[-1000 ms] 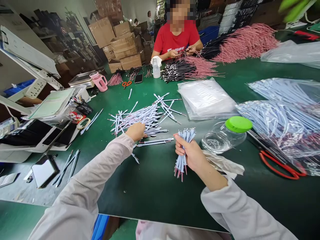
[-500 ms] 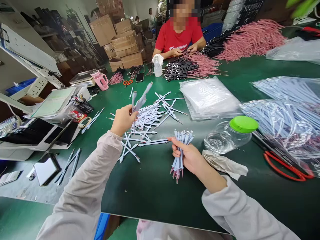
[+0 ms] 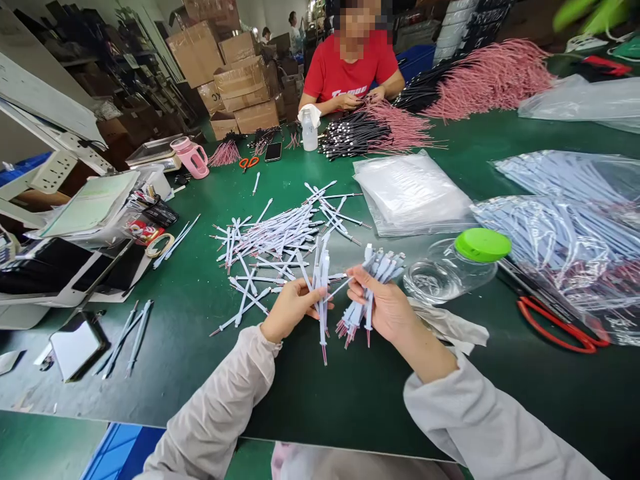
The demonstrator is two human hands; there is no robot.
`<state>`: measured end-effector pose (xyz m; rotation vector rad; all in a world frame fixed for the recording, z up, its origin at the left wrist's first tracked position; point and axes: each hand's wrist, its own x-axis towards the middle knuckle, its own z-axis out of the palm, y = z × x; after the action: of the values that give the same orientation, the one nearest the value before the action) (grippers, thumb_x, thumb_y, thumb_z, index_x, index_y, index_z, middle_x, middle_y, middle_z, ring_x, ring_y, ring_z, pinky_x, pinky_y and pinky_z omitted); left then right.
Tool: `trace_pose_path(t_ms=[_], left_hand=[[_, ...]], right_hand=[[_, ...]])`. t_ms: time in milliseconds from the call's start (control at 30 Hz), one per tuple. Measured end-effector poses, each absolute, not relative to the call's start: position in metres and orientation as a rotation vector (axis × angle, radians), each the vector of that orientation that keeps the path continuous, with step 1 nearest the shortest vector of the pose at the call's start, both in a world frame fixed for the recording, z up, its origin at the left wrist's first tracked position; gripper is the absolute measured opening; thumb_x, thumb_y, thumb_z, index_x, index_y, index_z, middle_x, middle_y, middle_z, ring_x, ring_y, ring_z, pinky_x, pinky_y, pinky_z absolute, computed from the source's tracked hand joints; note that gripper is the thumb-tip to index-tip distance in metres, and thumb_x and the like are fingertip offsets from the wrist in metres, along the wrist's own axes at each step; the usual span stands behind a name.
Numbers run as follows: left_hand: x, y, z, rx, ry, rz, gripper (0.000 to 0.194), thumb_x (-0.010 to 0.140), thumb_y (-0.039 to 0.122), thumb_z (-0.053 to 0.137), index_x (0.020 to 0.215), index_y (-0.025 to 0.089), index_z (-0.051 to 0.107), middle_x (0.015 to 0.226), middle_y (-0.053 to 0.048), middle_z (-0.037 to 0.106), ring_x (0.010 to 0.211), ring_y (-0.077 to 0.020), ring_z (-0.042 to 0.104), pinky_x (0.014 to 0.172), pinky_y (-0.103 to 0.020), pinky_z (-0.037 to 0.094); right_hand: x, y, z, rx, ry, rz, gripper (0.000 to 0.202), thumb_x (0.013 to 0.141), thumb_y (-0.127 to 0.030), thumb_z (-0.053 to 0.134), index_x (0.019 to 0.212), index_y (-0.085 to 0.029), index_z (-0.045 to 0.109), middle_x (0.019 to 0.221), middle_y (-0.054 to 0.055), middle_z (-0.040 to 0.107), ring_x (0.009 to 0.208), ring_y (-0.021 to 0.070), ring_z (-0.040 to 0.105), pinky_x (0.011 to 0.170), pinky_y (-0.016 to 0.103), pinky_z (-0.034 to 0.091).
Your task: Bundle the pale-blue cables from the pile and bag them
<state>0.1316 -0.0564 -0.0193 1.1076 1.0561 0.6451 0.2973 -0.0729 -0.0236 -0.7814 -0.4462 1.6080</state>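
Note:
My left hand (image 3: 296, 308) is closed on a few pale blue cable pieces (image 3: 323, 283), held upright over the near part of the table. Close beside it on the right, my right hand (image 3: 383, 303) grips a thicker bundle of the same short cables (image 3: 356, 313), white connectors upward and pinkish wire ends down. One cable slants across between the two hands; which hand bears it I cannot tell. Behind my left hand lies a loose pile of these cables (image 3: 280, 233) on the green table (image 3: 300, 400).
Right of my hands are a green-lidded clear jar (image 3: 435, 277), a cloth (image 3: 450, 325), red-handled scissors (image 3: 555, 327) and bagged cables (image 3: 560, 233). Clear plastic bags (image 3: 410, 190) lie farther back. Across the table a person in red (image 3: 350, 73) handles black-and-pink wires (image 3: 360, 133).
My left hand has come from above the pile towards me and right, carrying its cables beside the right hand's bundle. The bundle in my right hand has tilted. The view has shifted slightly.

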Motion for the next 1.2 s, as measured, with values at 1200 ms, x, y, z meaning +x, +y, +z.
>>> trace_pose_path(t_ms=[1200], left_hand=[[0.136,-0.069,-0.033,1.189,0.937,0.441,0.037,0.075,0.043,0.062,0.084,0.008,0.066,0.074,-0.013,0.068,0.063,-0.019,0.066,0.04,-0.017,0.043]], right_hand=[[0.3,-0.069,-0.031,-0.79,-0.353,1.817,0.021,0.066,-0.027,0.076,0.076,-0.016,0.061,0.058,-0.005,0.045,0.047,0.0037,0.038,0.044,0.016,0.038]])
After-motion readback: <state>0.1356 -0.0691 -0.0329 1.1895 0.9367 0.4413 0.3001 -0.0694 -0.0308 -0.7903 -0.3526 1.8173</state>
